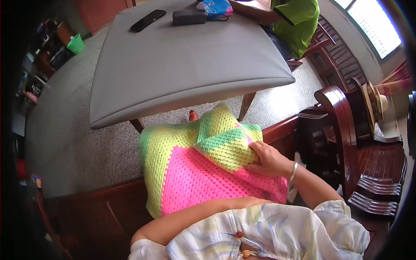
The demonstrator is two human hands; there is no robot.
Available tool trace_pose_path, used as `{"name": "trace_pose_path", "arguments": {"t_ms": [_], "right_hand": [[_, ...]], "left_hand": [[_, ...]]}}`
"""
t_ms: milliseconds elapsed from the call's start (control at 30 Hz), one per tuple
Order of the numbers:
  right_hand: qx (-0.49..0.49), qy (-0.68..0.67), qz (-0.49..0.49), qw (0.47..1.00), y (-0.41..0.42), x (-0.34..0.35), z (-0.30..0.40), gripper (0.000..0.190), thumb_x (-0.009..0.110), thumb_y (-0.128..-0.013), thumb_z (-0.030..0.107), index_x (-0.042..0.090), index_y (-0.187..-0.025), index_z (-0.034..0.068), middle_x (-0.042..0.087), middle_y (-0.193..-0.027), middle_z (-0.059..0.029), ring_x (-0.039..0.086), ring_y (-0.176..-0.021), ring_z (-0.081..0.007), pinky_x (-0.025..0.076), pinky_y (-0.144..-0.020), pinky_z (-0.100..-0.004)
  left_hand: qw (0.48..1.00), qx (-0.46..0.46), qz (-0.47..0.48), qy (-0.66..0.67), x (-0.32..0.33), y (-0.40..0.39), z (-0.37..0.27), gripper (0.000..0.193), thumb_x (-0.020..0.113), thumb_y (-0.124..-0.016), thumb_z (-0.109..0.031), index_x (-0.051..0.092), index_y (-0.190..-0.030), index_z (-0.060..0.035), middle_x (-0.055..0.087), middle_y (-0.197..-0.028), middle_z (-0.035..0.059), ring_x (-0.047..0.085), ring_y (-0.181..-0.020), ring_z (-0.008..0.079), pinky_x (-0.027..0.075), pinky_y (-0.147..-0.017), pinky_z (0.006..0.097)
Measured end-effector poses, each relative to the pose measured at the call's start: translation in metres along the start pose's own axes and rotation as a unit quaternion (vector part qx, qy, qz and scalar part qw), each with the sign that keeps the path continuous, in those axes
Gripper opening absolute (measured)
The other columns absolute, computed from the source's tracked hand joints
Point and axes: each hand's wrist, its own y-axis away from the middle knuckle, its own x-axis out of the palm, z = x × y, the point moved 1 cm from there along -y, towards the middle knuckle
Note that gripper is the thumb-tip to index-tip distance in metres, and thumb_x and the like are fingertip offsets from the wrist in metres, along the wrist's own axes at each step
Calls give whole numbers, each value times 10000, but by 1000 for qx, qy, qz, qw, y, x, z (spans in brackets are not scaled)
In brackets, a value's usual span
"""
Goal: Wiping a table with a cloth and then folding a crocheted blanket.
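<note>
A crocheted blanket in pink, yellow and green lies spread over my lap, with one corner folded back on itself at the right. My right hand, a silver bangle at its wrist, rests on the folded part, thumb and fingers apart along its edge; whether it pinches the fabric is unclear. My left forearm reaches across my body over the blanket's near edge, and my left hand is out of view, hidden beyond the forearm or under the blanket.
A grey covered table stands ahead, bearing a black phone, a dark case and a blue-and-pink item. A person in a green shirt sits at its right. A carved wooden armrest stands at my right; a green basket sits far left.
</note>
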Motion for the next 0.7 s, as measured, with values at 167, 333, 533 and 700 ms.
{"name": "trace_pose_path", "arguments": {"t_ms": [167, 333, 533, 700], "right_hand": [[86, -380, -187, 902, -9, -59, 2, 257, 575, -820, -16, 524, -1072, -23, 612, -896, -82, 602, -800, -152, 491, -722, -259], [-68, -468, -178, 863, -30, -44, 71, 266, 566, -822, -28, 517, -1081, 5, 608, -895, -62, 586, -823, -117, 481, -699, -247], [-232, -181, 212, 932, -57, 88, 76, 246, 590, -783, 19, 577, -1026, -20, 626, -907, -206, 617, -817, -280, 485, -721, -383], [-6, -510, -22, 860, -65, -4, 1, 213, 513, -857, -6, 611, -1046, -21, 652, -914, -101, 636, -819, -154, 527, -745, -285]], "left_hand": [[989, -17, 11, 148, 1, 2, -12, 491, 409, -957, -265, 350, -1387, -34, 384, -1418, 91, 363, -1296, 196, 255, -1086, 322], [983, -68, -9, 172, -3, 7, -20, 489, 429, -954, -247, 354, -1390, -39, 391, -1412, 83, 375, -1282, 188, 252, -1086, 320], [994, -22, 5, 109, -8, -5, 1, 490, 456, -946, -250, 370, -1382, -44, 435, -1366, 58, 405, -1249, 167, 277, -1063, 299], [996, 20, -54, 69, 0, 5, 17, 492, 479, -939, -253, 383, -1375, -47, 472, -1328, 37, 430, -1222, 150, 298, -1044, 281]]}}
